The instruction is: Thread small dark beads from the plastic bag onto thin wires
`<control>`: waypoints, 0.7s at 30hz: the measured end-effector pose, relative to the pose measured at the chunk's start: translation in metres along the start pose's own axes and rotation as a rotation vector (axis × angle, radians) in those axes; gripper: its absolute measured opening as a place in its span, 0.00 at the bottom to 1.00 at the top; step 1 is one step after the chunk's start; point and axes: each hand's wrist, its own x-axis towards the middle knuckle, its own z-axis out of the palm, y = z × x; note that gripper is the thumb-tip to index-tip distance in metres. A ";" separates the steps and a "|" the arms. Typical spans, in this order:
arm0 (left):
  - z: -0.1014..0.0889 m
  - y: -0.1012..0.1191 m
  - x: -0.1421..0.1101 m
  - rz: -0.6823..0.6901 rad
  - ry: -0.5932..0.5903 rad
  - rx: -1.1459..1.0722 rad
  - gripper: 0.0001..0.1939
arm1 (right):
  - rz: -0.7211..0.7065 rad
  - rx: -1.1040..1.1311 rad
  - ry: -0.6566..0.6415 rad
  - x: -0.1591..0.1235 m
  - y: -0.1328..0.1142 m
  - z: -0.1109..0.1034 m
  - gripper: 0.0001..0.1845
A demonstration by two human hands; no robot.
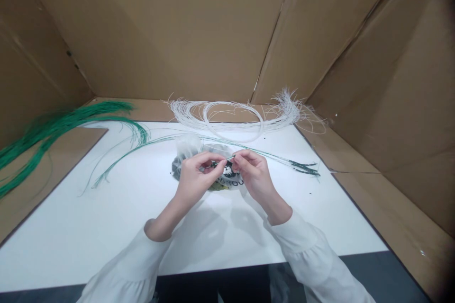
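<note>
Both hands meet over the middle of the white board, fingertips almost touching. My left hand (201,173) is closed in a pinch on a thin green strand (230,158). My right hand (253,168) pinches the same strand a little to the right. Only a short piece shows between the fingers; the rest is hidden or too fine to follow. Beneath the hands lies a clear plastic bag (188,147) with dark printing and dark contents. Just beyond it, several long green strands (142,144) stretch across the board, their right-hand ends carrying dark green beaded tips (304,167).
A thick bundle of green strands (46,139) lies at the left, partly over cardboard. Along the back edge sits a coiled bundle of white strands (234,123). Cardboard walls (159,33) enclose the white board (106,232) at the back and sides.
</note>
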 end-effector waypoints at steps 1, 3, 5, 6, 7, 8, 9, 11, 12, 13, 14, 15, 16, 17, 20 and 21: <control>0.000 0.000 0.000 0.003 0.000 -0.002 0.05 | 0.007 0.008 -0.004 0.000 0.000 0.000 0.06; 0.000 0.000 0.000 0.007 0.002 -0.006 0.05 | 0.021 0.014 -0.008 0.000 -0.001 0.001 0.07; 0.000 -0.001 0.000 0.007 0.001 -0.013 0.05 | 0.037 0.011 -0.013 -0.001 -0.001 0.001 0.08; 0.000 -0.002 0.000 0.004 -0.002 -0.018 0.05 | 0.044 0.009 -0.018 -0.001 -0.001 0.001 0.09; -0.001 -0.002 -0.001 0.002 -0.006 -0.024 0.05 | 0.050 0.009 -0.027 -0.001 -0.002 0.001 0.09; -0.001 -0.003 -0.001 0.002 -0.010 -0.026 0.05 | 0.054 0.010 -0.039 -0.001 -0.002 0.002 0.10; -0.001 -0.003 -0.001 0.009 -0.009 -0.022 0.06 | 0.055 0.013 -0.050 -0.001 -0.002 0.002 0.10; 0.000 -0.003 -0.001 0.041 -0.001 0.014 0.05 | 0.052 0.018 -0.070 -0.001 -0.002 0.002 0.09; 0.000 -0.003 -0.002 0.061 0.004 0.041 0.05 | 0.048 0.016 -0.076 -0.001 -0.002 0.002 0.09; 0.001 -0.003 -0.002 0.076 0.007 0.064 0.04 | 0.043 0.013 -0.078 -0.001 -0.002 0.002 0.09; 0.001 -0.003 -0.002 0.083 0.008 0.080 0.04 | 0.038 0.005 -0.078 -0.001 -0.002 0.001 0.09; 0.001 -0.003 -0.003 0.083 0.006 0.084 0.04 | 0.035 -0.004 -0.076 -0.001 -0.002 0.001 0.09; 0.001 -0.004 -0.003 0.078 0.004 0.079 0.04 | 0.033 -0.014 -0.074 -0.001 -0.002 0.001 0.09; 0.001 -0.004 -0.003 0.071 0.003 0.069 0.05 | 0.032 -0.022 -0.071 -0.001 -0.002 0.001 0.08; 0.001 -0.006 -0.003 0.062 0.005 0.053 0.05 | 0.020 -0.041 -0.071 -0.001 -0.001 0.000 0.08; 0.001 -0.006 -0.003 0.063 0.003 0.056 0.05 | 0.014 -0.046 -0.073 -0.001 0.000 0.000 0.08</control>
